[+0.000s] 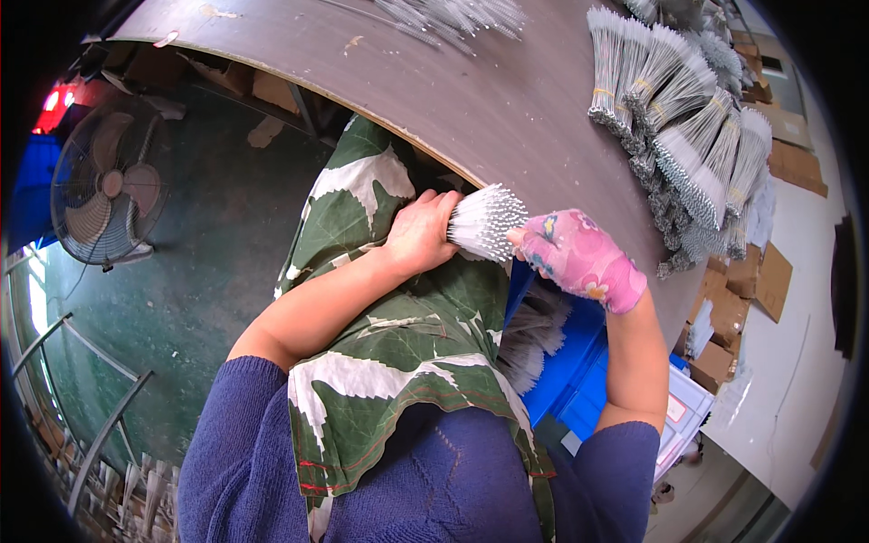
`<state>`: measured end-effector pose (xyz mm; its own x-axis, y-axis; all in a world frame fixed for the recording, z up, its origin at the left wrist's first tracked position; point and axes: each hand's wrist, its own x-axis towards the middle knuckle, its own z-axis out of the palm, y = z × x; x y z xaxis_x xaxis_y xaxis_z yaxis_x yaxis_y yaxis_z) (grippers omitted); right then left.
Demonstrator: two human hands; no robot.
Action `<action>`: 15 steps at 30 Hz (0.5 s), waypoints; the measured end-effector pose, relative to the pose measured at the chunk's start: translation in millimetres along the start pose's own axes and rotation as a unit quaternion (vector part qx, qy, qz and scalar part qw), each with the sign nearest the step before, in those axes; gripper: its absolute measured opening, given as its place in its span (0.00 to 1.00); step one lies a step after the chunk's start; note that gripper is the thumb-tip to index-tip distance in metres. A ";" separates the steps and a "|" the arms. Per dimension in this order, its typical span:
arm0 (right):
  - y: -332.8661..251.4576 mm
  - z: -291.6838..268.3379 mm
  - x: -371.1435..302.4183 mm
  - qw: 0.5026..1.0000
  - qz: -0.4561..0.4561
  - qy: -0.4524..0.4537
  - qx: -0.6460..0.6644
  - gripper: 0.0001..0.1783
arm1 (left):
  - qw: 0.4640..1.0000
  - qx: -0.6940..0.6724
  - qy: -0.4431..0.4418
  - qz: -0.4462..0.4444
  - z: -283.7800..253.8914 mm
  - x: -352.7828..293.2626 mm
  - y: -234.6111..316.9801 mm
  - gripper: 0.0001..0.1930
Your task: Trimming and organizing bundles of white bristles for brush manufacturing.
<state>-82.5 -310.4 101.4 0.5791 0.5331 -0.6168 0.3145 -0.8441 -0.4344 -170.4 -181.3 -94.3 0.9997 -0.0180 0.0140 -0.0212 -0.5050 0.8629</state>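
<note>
White bundle point(484, 223): we hold it at the near edge of the table point(534, 118).
Left hand point(422, 233): clamped around this bundle.
Right hand point(579, 260): pink-gloved, beside the table; we cannot tell if it pinches.
Tied bundles point(701, 154): on the table's right side.

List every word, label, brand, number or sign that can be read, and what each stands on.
Readable text: none.
Pale plastic crate, lower right: a label with a reddish mark, too small to read.
Red object, upper left: pale patches, too blurred to tell whether they are lettering.
Pink glove on the right hand: a floral print, no lettering visible.
</note>
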 end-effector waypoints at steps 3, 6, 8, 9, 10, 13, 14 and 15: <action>-12.3 -9.7 9.3 0.994 0.063 -0.084 -0.033 0.21 | 1.000 0.002 0.001 0.001 -0.2 -0.2 -0.7 0.26; -8.2 -12.0 16.8 0.990 0.076 -0.108 -0.045 0.21 | 1.000 -0.002 0.002 0.009 0.4 0.0 -0.2 0.26; -7.7 -15.0 20.4 0.984 0.097 -0.147 -0.019 0.24 | 1.000 -0.005 0.004 0.014 0.5 0.2 0.0 0.26; -10.0 -15.8 21.7 0.984 0.096 -0.149 -0.020 0.24 | 1.000 -0.005 0.002 0.013 -0.2 -0.1 -0.1 0.26; -13.7 -17.1 22.9 0.983 0.099 -0.156 -0.018 0.24 | 1.000 -0.006 0.001 0.012 -0.8 -0.1 -0.1 0.26; -16.8 -16.2 26.2 0.981 0.099 -0.165 -0.024 0.24 | 1.000 -0.006 0.000 0.012 -3.0 -0.1 -0.2 0.26; -17.2 -15.9 27.0 0.981 0.097 -0.165 -0.030 0.24 | 1.000 -0.005 0.001 0.010 -3.5 0.0 0.1 0.26; -13.5 -14.5 26.4 0.981 0.099 -0.164 -0.030 0.24 | 1.000 -0.006 -0.001 0.009 -3.2 0.8 1.7 0.25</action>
<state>-60.5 -285.8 100.4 0.3627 0.3397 -0.8678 0.2704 -0.9295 -0.2509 -169.6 -179.4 -91.2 0.9992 -0.0295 0.0280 -0.0389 -0.4935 0.8689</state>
